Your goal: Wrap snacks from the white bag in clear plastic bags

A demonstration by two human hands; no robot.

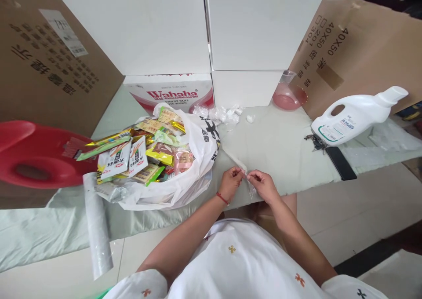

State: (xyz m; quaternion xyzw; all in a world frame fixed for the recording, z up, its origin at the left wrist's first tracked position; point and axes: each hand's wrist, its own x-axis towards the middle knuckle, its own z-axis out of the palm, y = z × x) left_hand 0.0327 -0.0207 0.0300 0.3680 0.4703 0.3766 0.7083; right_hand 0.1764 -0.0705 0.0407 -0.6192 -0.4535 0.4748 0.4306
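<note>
I'm pinching thin plastic (241, 164), left hand (231, 184) and right hand (263, 185) close together, the snack-filled bag (200, 154) sitting left on the counter (277, 147)

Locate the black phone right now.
In the head view, the black phone lies by the front edge of the cloth-covered table, off to the right of the right hand, beside the keys and white bottle.
</note>
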